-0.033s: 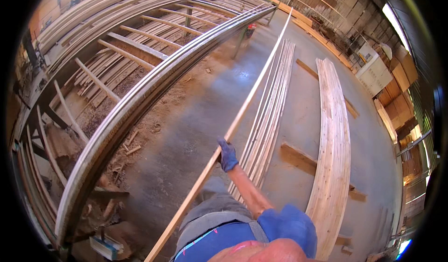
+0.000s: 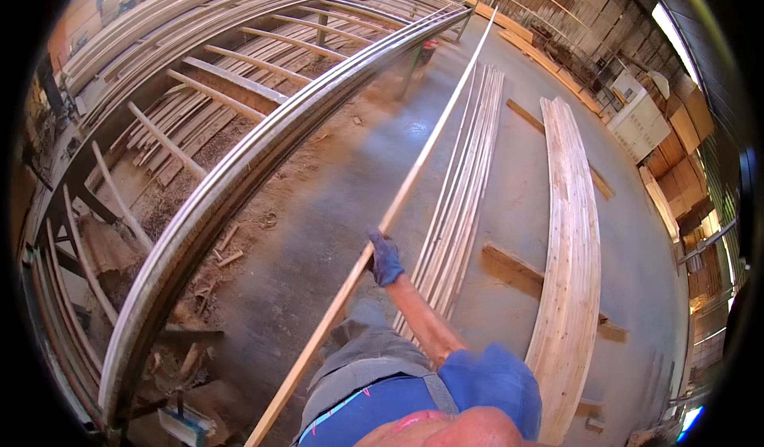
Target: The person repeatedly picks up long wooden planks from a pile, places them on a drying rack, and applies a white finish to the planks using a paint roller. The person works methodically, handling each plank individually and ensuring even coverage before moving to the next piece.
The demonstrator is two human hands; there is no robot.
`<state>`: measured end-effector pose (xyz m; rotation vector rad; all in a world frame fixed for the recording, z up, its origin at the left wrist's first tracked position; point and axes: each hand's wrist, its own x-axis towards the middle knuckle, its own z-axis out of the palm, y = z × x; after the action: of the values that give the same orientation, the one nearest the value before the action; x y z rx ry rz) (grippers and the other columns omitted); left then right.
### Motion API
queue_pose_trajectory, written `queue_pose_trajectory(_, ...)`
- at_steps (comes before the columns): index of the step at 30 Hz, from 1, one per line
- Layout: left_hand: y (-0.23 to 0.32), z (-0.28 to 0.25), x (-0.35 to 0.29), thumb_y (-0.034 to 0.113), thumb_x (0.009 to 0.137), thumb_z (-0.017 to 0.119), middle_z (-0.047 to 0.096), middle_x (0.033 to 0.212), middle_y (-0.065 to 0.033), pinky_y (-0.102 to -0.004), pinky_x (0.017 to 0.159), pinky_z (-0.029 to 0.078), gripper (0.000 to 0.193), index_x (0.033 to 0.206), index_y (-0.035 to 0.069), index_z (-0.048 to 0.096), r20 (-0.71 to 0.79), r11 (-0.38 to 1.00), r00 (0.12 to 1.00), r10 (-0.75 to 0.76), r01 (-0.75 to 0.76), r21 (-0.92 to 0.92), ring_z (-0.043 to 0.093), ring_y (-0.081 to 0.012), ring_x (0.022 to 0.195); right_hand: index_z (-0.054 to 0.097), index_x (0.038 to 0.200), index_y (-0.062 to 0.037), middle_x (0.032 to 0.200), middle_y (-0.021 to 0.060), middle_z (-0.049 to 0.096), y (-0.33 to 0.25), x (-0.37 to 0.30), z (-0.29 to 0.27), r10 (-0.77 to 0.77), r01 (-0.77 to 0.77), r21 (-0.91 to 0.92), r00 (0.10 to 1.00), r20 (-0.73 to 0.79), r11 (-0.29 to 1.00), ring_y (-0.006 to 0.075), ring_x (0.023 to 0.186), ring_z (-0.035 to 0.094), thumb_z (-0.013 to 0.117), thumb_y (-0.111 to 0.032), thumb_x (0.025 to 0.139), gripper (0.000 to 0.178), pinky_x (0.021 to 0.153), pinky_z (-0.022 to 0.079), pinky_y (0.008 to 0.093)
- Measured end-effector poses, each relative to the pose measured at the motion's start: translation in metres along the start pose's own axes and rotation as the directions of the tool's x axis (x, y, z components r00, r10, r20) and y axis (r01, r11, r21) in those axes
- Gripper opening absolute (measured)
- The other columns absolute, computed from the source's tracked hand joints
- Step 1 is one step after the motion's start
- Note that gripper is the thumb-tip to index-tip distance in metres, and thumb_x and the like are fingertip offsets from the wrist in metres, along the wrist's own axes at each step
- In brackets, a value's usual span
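A long, thin wooden strip (image 2: 418, 165) runs slantwise from the lower edge to the far end of the hall. My right hand (image 2: 385, 258), in a dark blue work glove, is closed round it about midway, in front of my legs. The strip is held above the concrete floor. My left hand is out of view. Beneath and to the right of the strip lies a bundle of similar narrow strips (image 2: 469, 200), partly hidden by my forearm.
On the left stands a long metal rack (image 2: 239, 172) with wooden crossbars and more strips under it. A stack of wide boards (image 2: 569, 256) lies at the right on wooden bearers (image 2: 513, 262). A brush (image 2: 185, 425) sits at lower left; wood scraps (image 2: 231, 258) litter the floor.
My right hand and the strip have shifted very slightly left in the picture, while the rack and boards have moved slightly right. My grip looks the same.
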<state>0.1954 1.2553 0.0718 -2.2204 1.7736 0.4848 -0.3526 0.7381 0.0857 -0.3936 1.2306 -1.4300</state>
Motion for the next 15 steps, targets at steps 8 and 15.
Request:
queue_pose_trajectory(8,-0.046,-0.125,0.201,0.05,0.079,0.063,0.064,0.081,-0.014,-0.0468,0.062,0.048,0.05,0.109,0.011,0.064,-0.142,0.991,0.981,-0.133,0.135,0.004,0.062,-0.0336,0.071,0.052,0.091,-0.0137,0.064,0.0009,0.05,-0.056,0.164,0.252,-0.051,0.006,0.157,0.957,0.286,0.988,0.0162,0.057,0.057,0.069,-0.042,0.086,0.034,0.053,0.054,0.036)
queue_pose_trajectory(15,-0.131,-0.182,0.286,0.056,0.079,0.058,0.061,0.087,-0.0127,-0.047,0.061,0.045,0.06,0.113,0.005,0.061,-0.388,0.977,0.91,-0.15,0.196,0.082,0.058,-0.0325,0.074,0.049,0.106,-0.0015,0.082,0.0105,0.053,-0.054,0.256,0.383,0.035,-0.104,0.154,0.917,0.397,0.983,0.0239,0.065,0.058,0.077,-0.044,0.077,0.059,0.06,0.056,0.0427)
